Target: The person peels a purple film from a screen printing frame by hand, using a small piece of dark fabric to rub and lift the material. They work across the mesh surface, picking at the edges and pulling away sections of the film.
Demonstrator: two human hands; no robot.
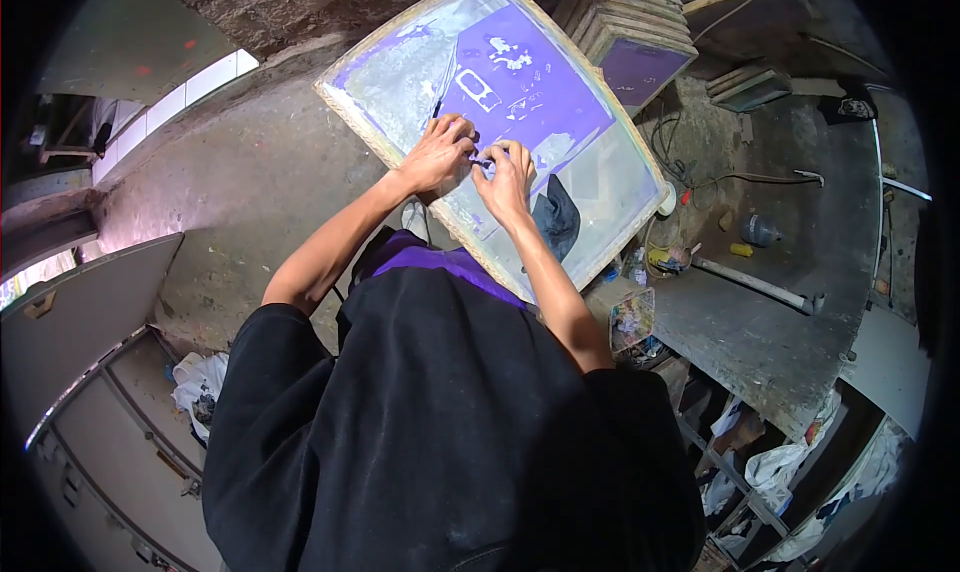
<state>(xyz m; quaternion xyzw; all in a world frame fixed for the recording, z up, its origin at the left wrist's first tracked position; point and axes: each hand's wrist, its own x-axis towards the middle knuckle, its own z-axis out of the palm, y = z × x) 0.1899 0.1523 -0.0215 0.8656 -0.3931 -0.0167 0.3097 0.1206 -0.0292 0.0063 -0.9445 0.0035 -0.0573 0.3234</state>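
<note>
A wooden-framed printing screen (617,102) lies tilted in front of me, its mesh partly coated purple with bare patches and a small outlined shape. Over its lower left part, my left hand (440,155) is closed, fingers curled, with a thin dark pen-like stick (437,109) jutting up from it. Close beside it, my right hand (507,184) pinches with thumb and fingers. Between the two hands is a small dark piece (483,162), too small to name. A dark crumpled cloth (557,220) lies on the screen, right of my right forearm.
Several more framed screens (640,57) are stacked behind at the upper right. A grey worktable (760,337) on the right carries a pipe (755,284) and a yellow container (741,250). Below the screen's right corner stands a litter-filled bin (632,319). White bags (200,384) lie at lower left.
</note>
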